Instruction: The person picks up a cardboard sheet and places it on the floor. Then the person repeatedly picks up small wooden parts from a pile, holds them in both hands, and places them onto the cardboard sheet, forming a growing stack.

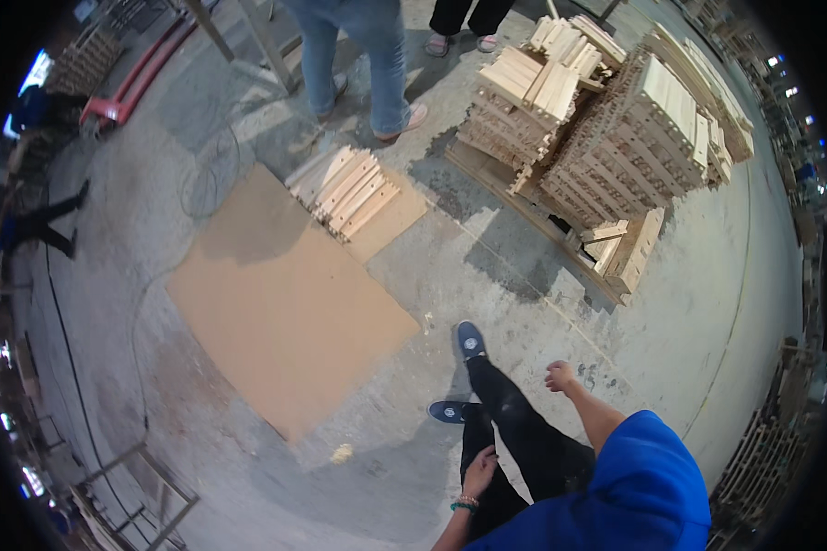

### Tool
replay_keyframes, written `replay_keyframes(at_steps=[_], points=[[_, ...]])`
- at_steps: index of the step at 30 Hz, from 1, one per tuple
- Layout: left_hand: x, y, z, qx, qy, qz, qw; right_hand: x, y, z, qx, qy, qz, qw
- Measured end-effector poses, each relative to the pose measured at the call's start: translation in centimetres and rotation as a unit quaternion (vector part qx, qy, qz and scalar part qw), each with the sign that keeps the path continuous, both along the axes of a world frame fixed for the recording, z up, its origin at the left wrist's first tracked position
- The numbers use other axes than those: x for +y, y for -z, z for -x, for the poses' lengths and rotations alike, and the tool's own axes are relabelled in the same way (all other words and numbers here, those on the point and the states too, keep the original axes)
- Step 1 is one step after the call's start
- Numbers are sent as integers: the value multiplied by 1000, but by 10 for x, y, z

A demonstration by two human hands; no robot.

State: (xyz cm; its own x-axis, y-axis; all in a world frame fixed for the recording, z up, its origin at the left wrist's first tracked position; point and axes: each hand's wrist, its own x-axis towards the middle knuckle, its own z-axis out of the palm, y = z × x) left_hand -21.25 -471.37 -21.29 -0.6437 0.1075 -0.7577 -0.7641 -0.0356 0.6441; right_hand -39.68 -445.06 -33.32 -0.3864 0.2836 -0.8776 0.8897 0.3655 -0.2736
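My left hand (480, 470), with a beaded bracelet (465, 502) at the wrist, hangs in front of my dark trouser leg and holds nothing that I can see. Its fingers reach loosely forward. Out to the right, my right hand (559, 376) is held over the concrete floor with its fingers curled in and nothing visible in them. Ahead and to the left lies a large brown flat sheet (289, 312). At its far edge rests a row of wooden slats (347, 195), partly on a smaller brown sheet (395, 216). Neither hand touches these.
Tall stacks of wooden pieces (616, 147) stand on a wooden pallet (533, 225) at the far right. A person in jeans (363, 55) stands beyond the slats, another behind. Cables cross the floor at left, near a metal frame (147, 487). A red pallet jack (133, 87) is far left.
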Motion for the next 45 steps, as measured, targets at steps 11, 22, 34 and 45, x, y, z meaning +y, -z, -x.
replay_keyframes(at_steps=[11,22,34,45], points=[[-50,-23,49,-208,-275,29,938,34,-22,59,-102,14,-72,992],[17,-45,262,-131,-323,14,937,-42,-132,565,279,-19,-191,941],[-5,-53,409,-58,-232,29,971,-24,-152,691,309,-7,-199,930],[-23,-64,458,-115,-179,80,974,24,-126,684,300,138,22,944]])
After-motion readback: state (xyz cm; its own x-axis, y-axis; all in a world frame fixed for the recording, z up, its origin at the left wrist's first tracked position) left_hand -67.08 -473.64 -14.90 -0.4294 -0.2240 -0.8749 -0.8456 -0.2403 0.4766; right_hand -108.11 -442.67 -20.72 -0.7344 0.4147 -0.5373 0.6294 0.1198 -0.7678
